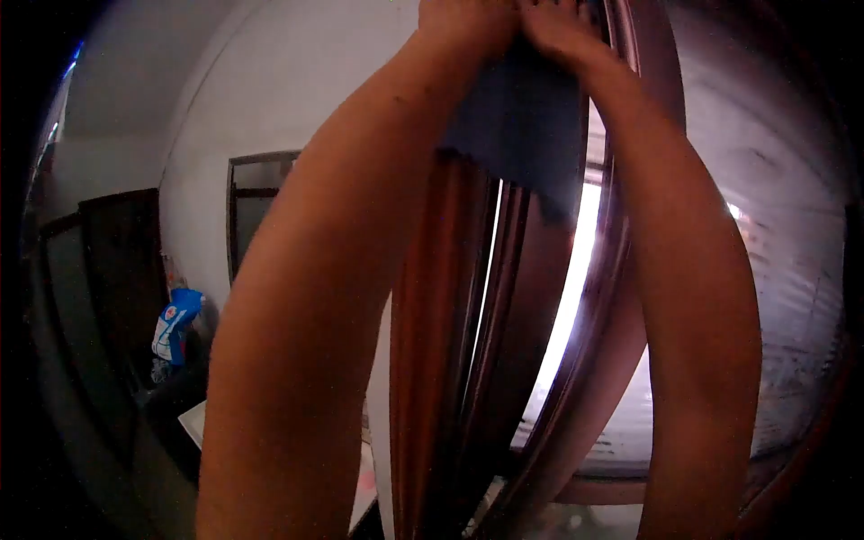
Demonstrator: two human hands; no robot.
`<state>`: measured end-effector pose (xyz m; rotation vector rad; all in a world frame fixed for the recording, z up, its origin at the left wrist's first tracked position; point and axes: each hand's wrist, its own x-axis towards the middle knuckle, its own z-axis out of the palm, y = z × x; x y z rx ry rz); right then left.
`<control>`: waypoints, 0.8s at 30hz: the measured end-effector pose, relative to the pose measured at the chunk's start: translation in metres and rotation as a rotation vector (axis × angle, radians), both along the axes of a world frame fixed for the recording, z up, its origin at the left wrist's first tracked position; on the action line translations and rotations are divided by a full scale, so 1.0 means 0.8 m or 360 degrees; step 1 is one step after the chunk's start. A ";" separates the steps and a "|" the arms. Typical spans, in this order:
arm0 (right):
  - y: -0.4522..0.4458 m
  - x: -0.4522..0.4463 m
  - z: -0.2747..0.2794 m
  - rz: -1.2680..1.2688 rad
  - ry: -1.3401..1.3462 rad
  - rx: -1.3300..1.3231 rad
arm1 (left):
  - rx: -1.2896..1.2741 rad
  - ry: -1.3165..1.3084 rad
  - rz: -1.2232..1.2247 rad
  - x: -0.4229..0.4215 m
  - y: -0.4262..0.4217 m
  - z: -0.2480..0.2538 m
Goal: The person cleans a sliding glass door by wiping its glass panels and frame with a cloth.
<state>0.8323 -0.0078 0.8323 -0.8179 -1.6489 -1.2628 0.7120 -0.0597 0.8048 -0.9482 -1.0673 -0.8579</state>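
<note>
Both my arms reach up along a tall brown wooden frame (pixel 621 193). My left hand (pixel 472 20) is at the top edge of the view, beside a dark grey-blue cloth (pixel 517 117); its fingers are cut off by the edge and cannot be made out. Close by on the right, my right hand (pixel 560 29) rests at the top of the same cloth, its bent fingers partly in sight and seemingly gripping it. From the hands the cloth hangs down over the brown wood, its lower edge uneven.
Reddish-brown vertical panels (pixel 436 360) stand below the cloth, with bright light through a gap (pixel 567 297). Right of them is a pale, glossy pane (pixel 774 207). Far left, a blue-and-white bag (pixel 176 324) stands near dark doors (pixel 121 270). A dark-framed opening (pixel 256 180) is in the white wall.
</note>
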 end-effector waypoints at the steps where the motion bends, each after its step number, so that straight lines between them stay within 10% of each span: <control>1: -0.005 0.000 0.003 -0.0123 -0.0043 0.0006 | 0.0045 0.0078 0.0024 -0.007 -0.002 0.002; 5: 0.002 -0.037 -0.005 0.0546 0.0401 0.0125 | 0.0261 0.0101 -0.0159 -0.031 -0.033 -0.008; 13: -0.013 -0.095 -0.097 0.0185 0.0287 0.0280 | 0.0281 0.0181 0.0030 -0.099 -0.020 -0.061; 19: 0.010 -0.084 -0.151 0.0023 0.0357 0.0014 | -0.0638 -0.0179 -0.0197 -0.057 -0.028 -0.106; 24: 0.077 -0.115 -0.252 -0.0106 0.0489 0.0545 | -0.0161 0.0271 -0.0440 -0.094 0.001 -0.186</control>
